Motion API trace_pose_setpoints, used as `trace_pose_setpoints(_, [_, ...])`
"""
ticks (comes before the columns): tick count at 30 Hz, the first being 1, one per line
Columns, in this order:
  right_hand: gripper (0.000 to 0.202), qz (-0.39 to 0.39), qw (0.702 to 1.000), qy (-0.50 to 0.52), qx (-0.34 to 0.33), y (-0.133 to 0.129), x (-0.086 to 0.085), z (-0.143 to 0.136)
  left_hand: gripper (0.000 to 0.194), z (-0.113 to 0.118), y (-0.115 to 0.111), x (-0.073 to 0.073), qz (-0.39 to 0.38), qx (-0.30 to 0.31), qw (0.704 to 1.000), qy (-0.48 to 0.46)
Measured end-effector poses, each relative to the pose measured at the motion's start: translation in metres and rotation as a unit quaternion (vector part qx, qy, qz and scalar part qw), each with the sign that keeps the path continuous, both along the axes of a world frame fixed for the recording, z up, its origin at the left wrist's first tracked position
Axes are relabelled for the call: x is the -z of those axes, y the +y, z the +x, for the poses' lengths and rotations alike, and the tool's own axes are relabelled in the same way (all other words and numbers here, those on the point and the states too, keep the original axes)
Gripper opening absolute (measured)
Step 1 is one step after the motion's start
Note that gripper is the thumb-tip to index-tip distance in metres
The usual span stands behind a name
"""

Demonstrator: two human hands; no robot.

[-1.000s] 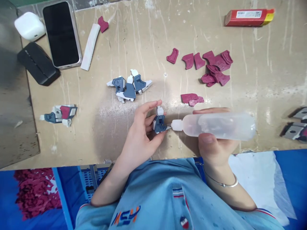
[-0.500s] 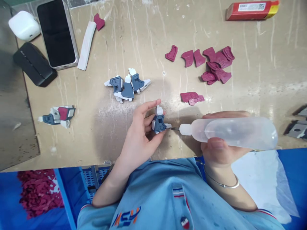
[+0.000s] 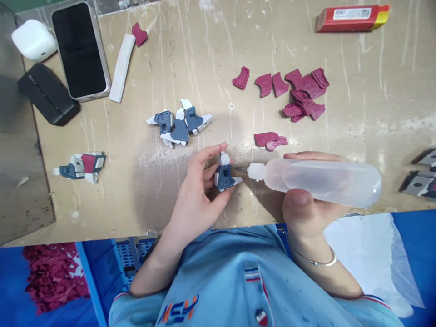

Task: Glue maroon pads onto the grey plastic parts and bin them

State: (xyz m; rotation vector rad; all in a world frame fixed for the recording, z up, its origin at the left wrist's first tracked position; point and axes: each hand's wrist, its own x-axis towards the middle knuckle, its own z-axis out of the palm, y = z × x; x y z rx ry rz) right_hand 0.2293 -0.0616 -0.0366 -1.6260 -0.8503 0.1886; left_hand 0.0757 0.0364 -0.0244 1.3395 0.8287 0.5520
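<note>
Between its thumb and fingers, my left hand [image 3: 200,188] grips a small blue-grey and white plastic part [image 3: 225,177] just above the table. My right hand [image 3: 308,209] is wrapped round a translucent squeeze bottle [image 3: 327,180] lying sideways, with its thin metal needle tip pointing left. That tip reaches the upper right side of the held part; whether it touches cannot be made out. Several similar blue-grey and white parts [image 3: 180,131] lie in a cluster beyond my left hand. Two maroon pieces [image 3: 266,140] rest just beyond the bottle.
Several maroon pieces [image 3: 303,86] lie further back. An assembled part with a maroon inset [image 3: 89,163] sits at left. A phone [image 3: 81,52], black case [image 3: 50,93] and white case [image 3: 34,40] occupy the back left; a red lighter-shaped object [image 3: 352,19] is at back right. Maroon pieces fill a blue bin [image 3: 91,281].
The bottle and my right hand have shifted left and slightly away from me. Its needle tip has moved from the part's lower right arm to its upper right side. My left hand barely moved.
</note>
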Motion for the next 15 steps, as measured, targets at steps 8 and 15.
trace_pose_setpoints(8, [0.036, 0.019, 1.0, -0.023, 0.001, 0.0, 0.004, 0.0, 0.061, -0.001, 0.0, 0.001, 0.01, 0.005, 1.0, -0.005])
trace_pose_setpoints(15, [0.038, 0.098, 0.945, 0.3, -0.085, -0.002, 0.002, 0.024, 0.053, -0.004, 0.0, 0.003, 0.034, 0.015, 0.999, 0.0])
